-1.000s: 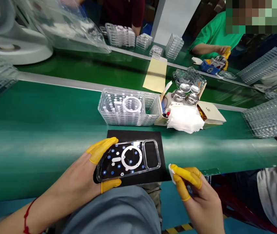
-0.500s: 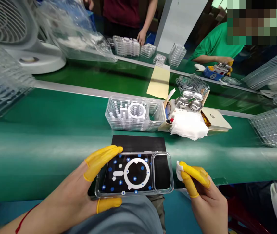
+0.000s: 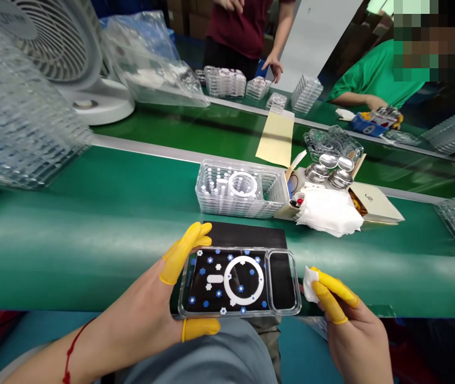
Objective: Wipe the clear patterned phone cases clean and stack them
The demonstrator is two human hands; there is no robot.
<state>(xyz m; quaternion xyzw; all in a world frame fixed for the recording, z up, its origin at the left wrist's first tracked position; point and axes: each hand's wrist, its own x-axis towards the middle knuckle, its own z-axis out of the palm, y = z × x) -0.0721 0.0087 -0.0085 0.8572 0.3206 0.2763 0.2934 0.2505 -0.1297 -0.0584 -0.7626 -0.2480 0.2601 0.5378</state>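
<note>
Clear phone case (image 3: 239,282) clenched in left hand (image 3: 131,320), just beside right hand (image 3: 351,320) pinching white wipe (image 3: 310,285)

Your left hand (image 3: 131,314) grips clear phone case (image 3: 239,282), printed with blue flowers and white ring; yellow finger cots (image 3: 185,250) cover fingers. Case sits over black mat (image 3: 247,233) at near edge of green conveyor belt (image 3: 91,256). Your right hand (image 3: 355,336) pinches white cloth (image 3: 310,285) just beside case's right edge. Beyond mat: stacked clear plastic trays (image 3: 241,189). To their right: open cream carton (image 3: 375,202) holding silver domes (image 3: 317,172), white wipes (image 3: 327,212) piled on front. Far left: white fan (image 3: 51,48).
</note>
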